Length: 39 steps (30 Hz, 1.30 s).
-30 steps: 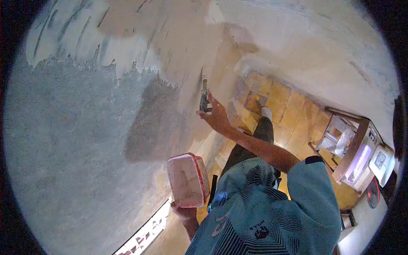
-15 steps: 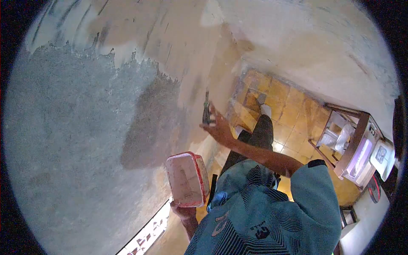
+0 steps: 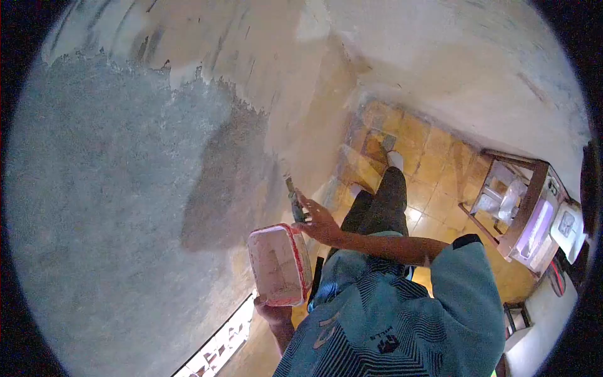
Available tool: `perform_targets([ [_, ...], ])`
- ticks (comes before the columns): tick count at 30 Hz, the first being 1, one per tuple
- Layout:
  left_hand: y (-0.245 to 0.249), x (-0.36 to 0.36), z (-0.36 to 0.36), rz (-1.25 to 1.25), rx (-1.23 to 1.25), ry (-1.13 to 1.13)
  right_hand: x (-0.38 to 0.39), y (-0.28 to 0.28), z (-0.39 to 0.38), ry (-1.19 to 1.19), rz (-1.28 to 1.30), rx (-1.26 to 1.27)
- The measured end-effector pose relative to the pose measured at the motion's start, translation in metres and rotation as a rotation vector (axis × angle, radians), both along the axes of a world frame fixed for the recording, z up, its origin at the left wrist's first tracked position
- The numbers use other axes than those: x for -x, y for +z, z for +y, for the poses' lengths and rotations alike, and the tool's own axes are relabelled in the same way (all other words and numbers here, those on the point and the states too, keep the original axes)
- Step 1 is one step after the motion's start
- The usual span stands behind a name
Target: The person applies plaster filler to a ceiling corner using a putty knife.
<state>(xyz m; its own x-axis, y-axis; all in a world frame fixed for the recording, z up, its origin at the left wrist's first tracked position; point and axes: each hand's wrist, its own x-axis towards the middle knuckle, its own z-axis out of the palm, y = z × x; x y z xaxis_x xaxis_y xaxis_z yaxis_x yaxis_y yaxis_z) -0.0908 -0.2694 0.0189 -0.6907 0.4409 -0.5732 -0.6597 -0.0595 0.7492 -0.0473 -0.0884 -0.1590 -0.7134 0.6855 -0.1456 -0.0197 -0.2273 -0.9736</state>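
My right hand (image 3: pixel 319 224) is closed around a slim hand tool (image 3: pixel 294 198) with a dark handle and a narrow, lighter tip. The tool is seen edge-on, its tip pointing up toward the wall (image 3: pixel 113 188) on the left. Just below it, my left hand (image 3: pixel 273 311) grips a rectangular plastic tub (image 3: pixel 274 264) by its lower end. The tub has a red rim, smeared pale inner walls and its open side facing up. Grey covers the lower part of the wall, with a ragged border against the beige and whitish part above.
A second wall (image 3: pixel 452 56) meets the first at a corner. Yellow tiles (image 3: pixel 433 188) cover the floor around my legs. On the right stands a wooden-framed piece of furniture (image 3: pixel 524 204) holding plastic bags and a purple box. A bright patterned opening (image 3: pixel 223 345) lies at lower left.
My right hand has moved down and slightly left with the tool, from higher along the wall to right beside the tub's rim. The left hand and tub have barely shifted.
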Motion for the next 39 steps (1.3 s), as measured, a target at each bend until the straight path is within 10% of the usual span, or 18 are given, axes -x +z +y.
perform_targets([
  [9, 0.001, -0.005, -0.004, 0.011, 0.044, 0.007, 0.029, 0.010, 0.095, -0.182, -0.080, -0.095],
  [20, -0.006, 0.004, -0.037, -0.030, -0.014, -0.017, -0.012, 0.022, 0.009, 0.089, -0.104, -0.066],
  [30, 0.001, -0.004, -0.024, 0.011, 0.009, -0.068, 0.027, 0.043, 0.113, -0.249, -0.067, -0.140],
  [39, 0.001, 0.002, -0.035, 0.048, -0.004, -0.056, 0.008, 0.048, 0.001, -0.020, -0.041, -0.116],
])
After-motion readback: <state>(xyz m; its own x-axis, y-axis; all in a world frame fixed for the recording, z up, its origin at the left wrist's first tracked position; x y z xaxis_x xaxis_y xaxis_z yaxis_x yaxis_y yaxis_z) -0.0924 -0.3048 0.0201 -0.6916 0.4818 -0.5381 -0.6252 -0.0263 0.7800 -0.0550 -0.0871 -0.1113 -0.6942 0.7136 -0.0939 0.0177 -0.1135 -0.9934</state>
